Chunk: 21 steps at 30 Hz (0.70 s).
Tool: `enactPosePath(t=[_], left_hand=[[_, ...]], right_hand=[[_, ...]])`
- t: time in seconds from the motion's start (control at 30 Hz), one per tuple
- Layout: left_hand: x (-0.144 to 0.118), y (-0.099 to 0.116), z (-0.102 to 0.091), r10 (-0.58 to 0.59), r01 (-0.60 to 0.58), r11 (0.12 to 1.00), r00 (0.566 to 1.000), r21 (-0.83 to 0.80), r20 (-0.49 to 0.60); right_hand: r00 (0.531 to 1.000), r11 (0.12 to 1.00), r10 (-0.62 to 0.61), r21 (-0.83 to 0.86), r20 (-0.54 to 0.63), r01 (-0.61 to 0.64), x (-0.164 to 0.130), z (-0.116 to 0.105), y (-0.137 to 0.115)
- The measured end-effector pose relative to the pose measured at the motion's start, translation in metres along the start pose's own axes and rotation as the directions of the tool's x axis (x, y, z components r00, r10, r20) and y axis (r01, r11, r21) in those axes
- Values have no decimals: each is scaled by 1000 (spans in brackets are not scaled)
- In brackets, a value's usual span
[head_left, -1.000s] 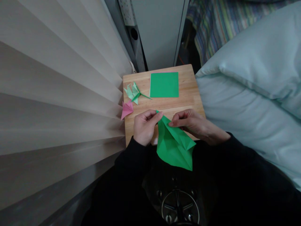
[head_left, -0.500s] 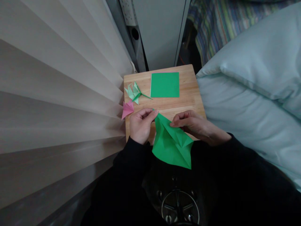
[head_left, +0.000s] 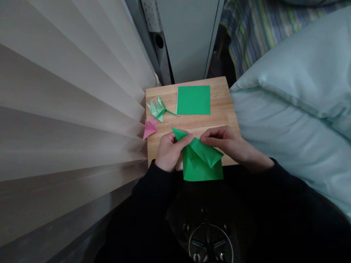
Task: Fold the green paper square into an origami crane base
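I hold a partly folded green paper (head_left: 201,162) over the near edge of a small wooden table (head_left: 222,109). My left hand (head_left: 168,153) pinches its upper left point between thumb and fingers. My right hand (head_left: 229,144) grips the folded flap on the right side. The paper's lower part hangs past the table edge over my lap. A flat green square sheet (head_left: 193,100) lies at the back of the table. A pale green folded flower with a stem (head_left: 157,108) and a pink folded flower (head_left: 149,128) rest at the table's left edge.
Pleated beige blinds (head_left: 68,109) fill the left side, touching the table. A pale blue pillow and bedding (head_left: 296,95) press against the table's right edge. A grey cabinet (head_left: 189,36) stands behind. A chair base (head_left: 210,243) shows below my lap.
The green paper has been turned and flattened: its long lower tip no longer points down toward my lap, and a top flap now lies folded across. Both hands stayed on it.
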<state>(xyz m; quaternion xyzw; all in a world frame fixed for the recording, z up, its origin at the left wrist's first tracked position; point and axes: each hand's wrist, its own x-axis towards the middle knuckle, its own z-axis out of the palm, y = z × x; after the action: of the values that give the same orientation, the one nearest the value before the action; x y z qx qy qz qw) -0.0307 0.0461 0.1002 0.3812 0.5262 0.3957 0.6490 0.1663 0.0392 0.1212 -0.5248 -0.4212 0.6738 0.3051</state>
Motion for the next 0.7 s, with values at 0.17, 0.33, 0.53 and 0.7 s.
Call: enactPosePath(t=[0.17,0.33,0.53,0.7], left_hand=[[-3,2,0,-60,53,998,983,41,173],[-3,1,-1,-40,39,999,985,8,170],[-5,1,2,-72,66,995,995,75,73],[-7,3,5,-73,66,988,996,140,48]], right_hand=[[1000,1000,-2,5,-12,2,-1,2,-2],[999,998,-49,-34,-22,48,-1,2,-2],[990,986,-139,-95,-9,138,2,3,3],[984,973,-179,-152,-23,174,3,6,10]])
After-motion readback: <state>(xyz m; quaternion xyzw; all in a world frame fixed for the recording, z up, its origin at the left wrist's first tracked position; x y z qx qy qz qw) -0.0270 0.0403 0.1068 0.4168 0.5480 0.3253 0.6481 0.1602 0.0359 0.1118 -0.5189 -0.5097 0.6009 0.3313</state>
